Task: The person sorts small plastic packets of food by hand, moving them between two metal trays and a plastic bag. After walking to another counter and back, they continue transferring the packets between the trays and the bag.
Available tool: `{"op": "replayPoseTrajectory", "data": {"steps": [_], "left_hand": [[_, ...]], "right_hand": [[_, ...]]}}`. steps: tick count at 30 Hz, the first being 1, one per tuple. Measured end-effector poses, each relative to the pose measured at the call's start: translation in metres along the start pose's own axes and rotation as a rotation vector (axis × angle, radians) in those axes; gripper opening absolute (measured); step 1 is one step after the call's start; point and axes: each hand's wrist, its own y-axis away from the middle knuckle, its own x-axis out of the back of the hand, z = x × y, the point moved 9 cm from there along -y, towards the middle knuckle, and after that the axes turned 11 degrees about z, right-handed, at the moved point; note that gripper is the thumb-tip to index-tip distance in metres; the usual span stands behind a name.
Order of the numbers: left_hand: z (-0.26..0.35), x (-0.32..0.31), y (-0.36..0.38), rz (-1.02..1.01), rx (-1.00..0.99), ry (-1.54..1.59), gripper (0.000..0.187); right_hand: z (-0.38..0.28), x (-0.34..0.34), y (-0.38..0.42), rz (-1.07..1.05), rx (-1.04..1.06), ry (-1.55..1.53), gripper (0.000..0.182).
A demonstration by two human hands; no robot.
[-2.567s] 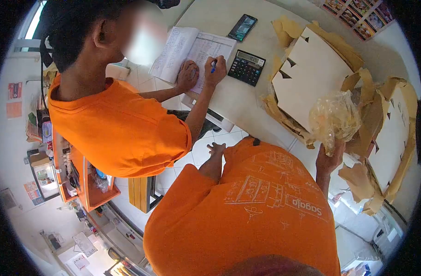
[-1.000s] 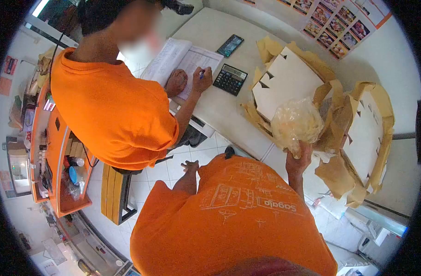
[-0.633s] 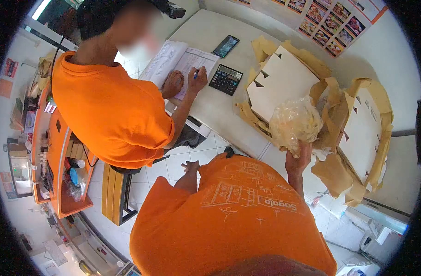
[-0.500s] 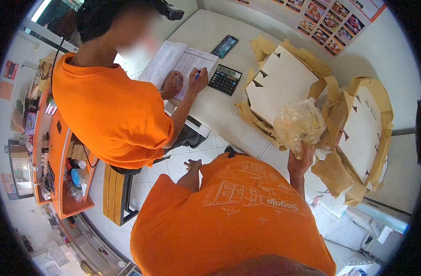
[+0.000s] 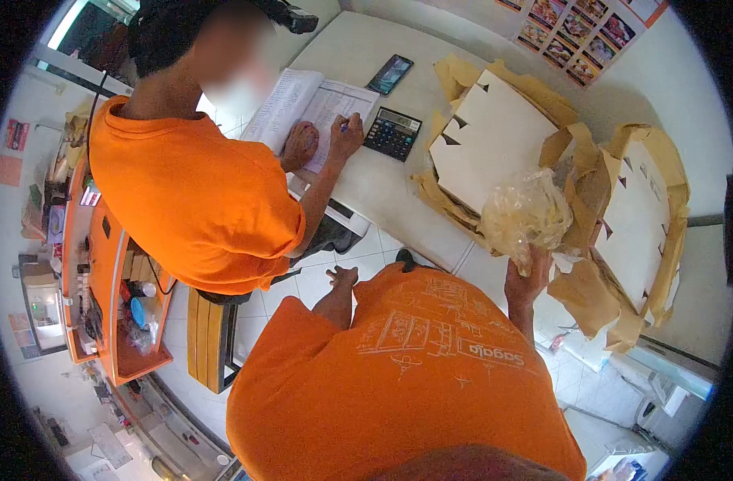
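Note:
My right hand (image 5: 530, 275) is closed around the lower part of a crumpled clear plastic bag (image 5: 527, 210). The bag has a yellowish tint, and I cannot make out whether anything is inside. It is held up in front of a stack of white folded card (image 5: 490, 132) in torn brown paper; a second wrapped white stack (image 5: 635, 224) is to its right. My left hand (image 5: 344, 277) hangs beside my orange shirt over the floor, fingers apart and holding nothing.
A co-worker in an orange shirt (image 5: 190, 192) writes with a pen in an open ledger (image 5: 330, 108) on the table (image 5: 334, 48). A calculator (image 5: 393, 134) and a phone (image 5: 390, 74) lie nearby. A wooden bench (image 5: 208, 341) and an orange counter (image 5: 110, 272) stand left.
My right hand and the plastic bag have shifted very slightly right. The left hand stays low, its fingers still spread. The co-worker's hands remain at the ledger.

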Motion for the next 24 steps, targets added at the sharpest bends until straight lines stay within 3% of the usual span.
{"op": "replayPoseTrajectory", "data": {"steps": [9, 13, 15, 16, 17, 19, 24], "left_hand": [[-0.029, -0.023, -0.053, -0.013, -0.061, -0.144, 0.086], [-0.052, -0.05, -0.08, -0.042, -0.042, -0.129, 0.094], [-0.057, -0.096, -0.115, -0.265, -0.251, -0.329, 0.09], [-0.034, -0.092, -0.107, -0.101, -0.368, -0.574, 0.091], [-0.057, -0.062, -0.093, 0.24, -0.093, -0.015, 0.075], [-0.04, -0.055, -0.084, 0.093, -0.032, -0.091, 0.078], [-0.017, -0.038, -0.049, 0.023, 0.042, -0.027, 0.095]], "right_hand": [[-0.004, -0.016, 0.002, -0.032, -0.09, -0.021, 0.042], [-0.001, -0.024, 0.003, -0.016, -0.056, -0.055, 0.043], [0.004, -0.022, 0.004, -0.038, 0.001, -0.032, 0.05], [-0.001, -0.023, -0.005, 0.001, 0.007, -0.03, 0.048], [0.002, -0.025, -0.001, -0.043, -0.002, -0.017, 0.047], [-0.005, -0.025, -0.018, -0.07, -0.005, -0.052, 0.048], [0.003, -0.027, -0.03, -0.036, 0.037, -0.036, 0.048]]}}
